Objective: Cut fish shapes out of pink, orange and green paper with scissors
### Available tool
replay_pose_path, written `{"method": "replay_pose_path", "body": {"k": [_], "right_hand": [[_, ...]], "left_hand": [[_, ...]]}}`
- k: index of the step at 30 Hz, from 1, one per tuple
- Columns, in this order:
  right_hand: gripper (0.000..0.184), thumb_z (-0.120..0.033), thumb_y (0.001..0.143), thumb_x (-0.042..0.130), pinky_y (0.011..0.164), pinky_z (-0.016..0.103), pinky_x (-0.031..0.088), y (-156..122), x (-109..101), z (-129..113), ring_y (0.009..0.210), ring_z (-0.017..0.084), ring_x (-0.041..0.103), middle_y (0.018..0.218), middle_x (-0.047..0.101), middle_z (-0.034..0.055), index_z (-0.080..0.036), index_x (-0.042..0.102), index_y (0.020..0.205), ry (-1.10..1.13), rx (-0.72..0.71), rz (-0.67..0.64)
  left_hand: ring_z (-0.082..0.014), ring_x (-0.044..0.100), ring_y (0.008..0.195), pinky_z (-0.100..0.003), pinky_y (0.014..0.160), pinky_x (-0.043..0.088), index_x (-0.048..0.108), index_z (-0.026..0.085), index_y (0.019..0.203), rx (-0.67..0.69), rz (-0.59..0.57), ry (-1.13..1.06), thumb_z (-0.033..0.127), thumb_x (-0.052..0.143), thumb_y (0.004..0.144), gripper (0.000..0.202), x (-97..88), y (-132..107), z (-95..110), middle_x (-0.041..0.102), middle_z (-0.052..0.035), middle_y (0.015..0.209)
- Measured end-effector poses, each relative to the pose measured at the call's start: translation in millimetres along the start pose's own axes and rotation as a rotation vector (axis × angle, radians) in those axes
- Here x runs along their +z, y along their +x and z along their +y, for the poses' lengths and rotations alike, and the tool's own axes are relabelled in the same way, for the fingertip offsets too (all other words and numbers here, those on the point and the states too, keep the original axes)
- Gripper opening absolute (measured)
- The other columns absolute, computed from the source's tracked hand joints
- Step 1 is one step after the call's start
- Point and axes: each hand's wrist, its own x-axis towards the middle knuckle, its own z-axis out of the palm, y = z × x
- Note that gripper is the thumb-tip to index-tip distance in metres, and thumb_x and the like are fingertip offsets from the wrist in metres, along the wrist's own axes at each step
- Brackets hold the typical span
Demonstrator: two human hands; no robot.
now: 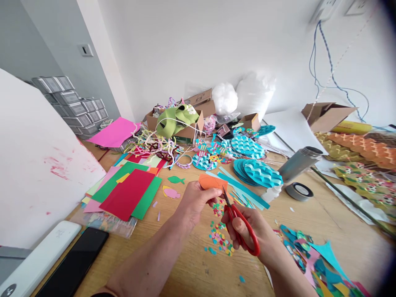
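Left hand (196, 202): thumb and fingers pinch orange paper (212, 181) above the table (185, 274); drawn outline on it hard to make out. Right hand (252, 225): fingers wrapped through red scissors (256, 247), tips at the paper's right part; bite unclear. Paper dots (221, 239) below, partly hidden. Phone (76, 264) cut off by lower edge; scraps (328, 264) blurred, lower right.
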Motion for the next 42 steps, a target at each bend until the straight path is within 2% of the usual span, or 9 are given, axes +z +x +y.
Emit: {"method": "replay_pose_path", "body": {"k": [6, 13, 26, 34, 42], "right_hand": [[0.069, -0.083, 0.057, 0.063, 0.037, 0.021, 0.039, -0.6, 0.5, -5.5, 0.036, 0.01, 0.049, 0.049, 0.053, -0.0008, -0.017, 0.051, 0.072, 0.006, 0.029, 0.0], [0.066, -0.08, 0.061, 0.064, 0.04, 0.021, 0.04, -1.3, -2.8, -4.4, 0.039, 0.011, 0.051, 0.051, 0.054, -0.0002, -0.017, 0.051, 0.074, -0.001, 0.01, -0.045], [0.064, -0.079, 0.063, 0.064, 0.038, 0.02, 0.039, -0.9, -2.9, -3.9, 0.039, 0.009, 0.047, 0.05, 0.05, -0.0022, -0.016, 0.052, 0.071, -0.021, 0.003, -0.053], [0.064, -0.079, 0.061, 0.065, 0.036, 0.021, 0.039, -2.4, -3.0, -2.7, 0.037, 0.009, 0.046, 0.049, 0.049, -0.0024, -0.018, 0.05, 0.069, -0.009, 0.05, -0.05], [0.064, -0.079, 0.063, 0.064, 0.038, 0.02, 0.039, -2.1, -3.8, -3.7, 0.039, 0.009, 0.048, 0.05, 0.051, -0.0014, -0.016, 0.052, 0.071, -0.009, 0.01, -0.062]], "left_hand": [[-0.0088, 0.046, 0.052, -0.023, 0.052, 0.034, 0.065, 0.012, 0.065, -0.014, -0.001, -0.015, 0.028, 0.069, 0.062, 0.017, -0.2, 0.8, -1.1, 0.058, -0.0019, 0.059], [-0.009, 0.046, 0.051, -0.023, 0.05, 0.034, 0.064, 0.013, 0.062, -0.016, -0.016, 0.044, 0.029, 0.069, 0.062, 0.017, -4.7, 3.5, -3.7, 0.057, -0.0017, 0.057], [-0.0095, 0.047, 0.054, -0.024, 0.052, 0.034, 0.067, 0.012, 0.069, -0.027, -0.035, 0.072, 0.029, 0.068, 0.062, 0.019, -6.4, 3.9, -2.5, 0.062, -0.0046, 0.065], [-0.0087, 0.045, 0.052, -0.023, 0.05, 0.032, 0.069, 0.012, 0.071, -0.039, -0.036, 0.08, 0.03, 0.069, 0.06, 0.021, -6.4, 3.8, 0.1, 0.061, -0.0035, 0.062], [-0.009, 0.045, 0.052, -0.024, 0.051, 0.034, 0.067, 0.011, 0.068, -0.062, -0.034, 0.089, 0.03, 0.069, 0.059, 0.021, -5.1, 3.0, 0.9, 0.061, -0.0038, 0.062]]}}
